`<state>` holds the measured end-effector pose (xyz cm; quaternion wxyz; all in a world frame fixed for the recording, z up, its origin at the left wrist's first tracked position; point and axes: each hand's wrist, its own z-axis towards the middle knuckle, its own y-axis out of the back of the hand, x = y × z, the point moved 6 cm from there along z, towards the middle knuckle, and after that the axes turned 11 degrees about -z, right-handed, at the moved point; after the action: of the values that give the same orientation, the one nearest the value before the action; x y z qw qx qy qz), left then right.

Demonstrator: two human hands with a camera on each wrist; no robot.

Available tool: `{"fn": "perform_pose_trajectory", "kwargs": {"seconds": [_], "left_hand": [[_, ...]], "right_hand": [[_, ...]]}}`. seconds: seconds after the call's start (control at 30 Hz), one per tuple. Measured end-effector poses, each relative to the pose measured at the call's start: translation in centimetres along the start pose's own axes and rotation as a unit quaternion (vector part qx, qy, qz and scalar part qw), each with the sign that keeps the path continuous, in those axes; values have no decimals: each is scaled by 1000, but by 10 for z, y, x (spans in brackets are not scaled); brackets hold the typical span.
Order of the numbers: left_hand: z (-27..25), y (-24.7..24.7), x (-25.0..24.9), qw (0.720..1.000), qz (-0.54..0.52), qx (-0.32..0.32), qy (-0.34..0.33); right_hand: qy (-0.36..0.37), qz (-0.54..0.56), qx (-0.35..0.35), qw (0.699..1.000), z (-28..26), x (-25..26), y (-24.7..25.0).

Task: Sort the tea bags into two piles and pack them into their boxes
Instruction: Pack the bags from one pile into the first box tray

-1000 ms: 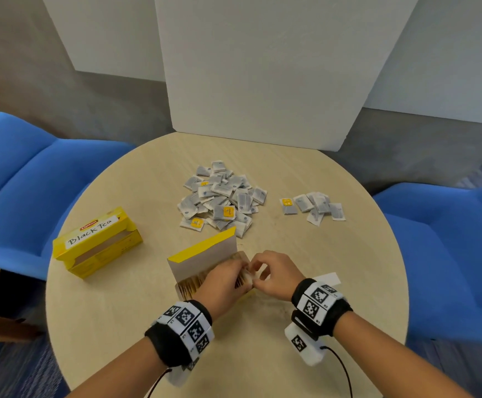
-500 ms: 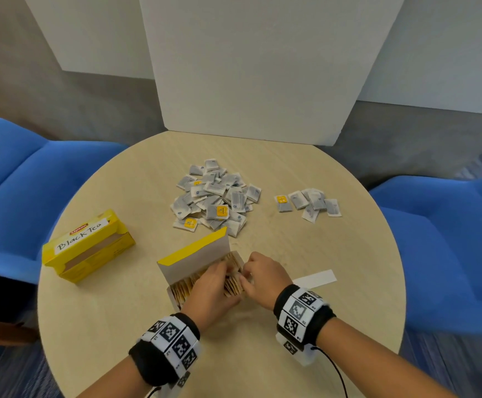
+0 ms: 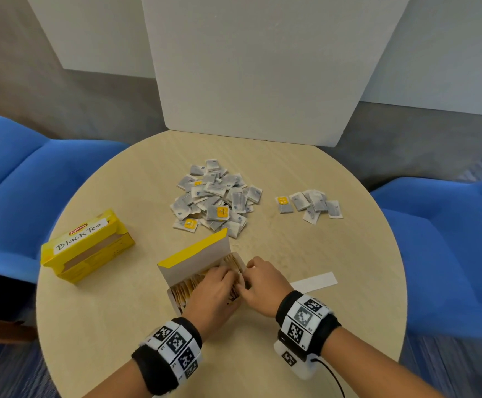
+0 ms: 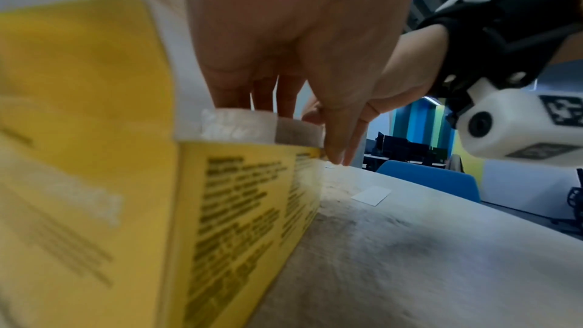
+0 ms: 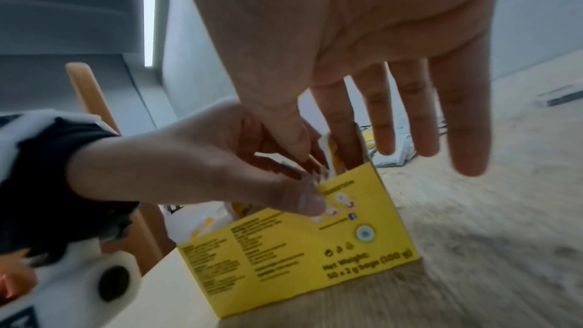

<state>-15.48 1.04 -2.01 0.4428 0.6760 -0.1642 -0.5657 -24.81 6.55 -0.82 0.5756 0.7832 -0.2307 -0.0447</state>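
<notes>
At six o'clock on the desk [image 3: 334,254], the open box [image 3: 194,265] gets packed: left hand [image 3: 214,291] apparently pinches tea bags [image 5: 329,158] inside, right hand's [image 3: 260,285] grip released; next, the twelve-o'clock pile [image 3: 217,201].

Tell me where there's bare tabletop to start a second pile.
Bare wood lies between the yellow "Black Tea" box and the big heap of grey tea bags, and along the round table's right rim beyond the white paper strip. It is crowded around the open yellow box, where both hands work.
</notes>
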Motion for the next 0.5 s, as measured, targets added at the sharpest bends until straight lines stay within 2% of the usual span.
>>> {"fn": "perform_pose_trajectory", "kwargs": {"seconds": [0.1,0.23,0.5], "left_hand": [[3,1,3,1000,-25,10,10],[3,-2,8,999,-23,32,30],[4,0,5,999,-18,31,39]], "right_hand": [[-22,-34,56,998,-4,5,-7],[-60,-54,65,995,-3,13,-13],[-108,10,128,986,2,10,-24]]}}
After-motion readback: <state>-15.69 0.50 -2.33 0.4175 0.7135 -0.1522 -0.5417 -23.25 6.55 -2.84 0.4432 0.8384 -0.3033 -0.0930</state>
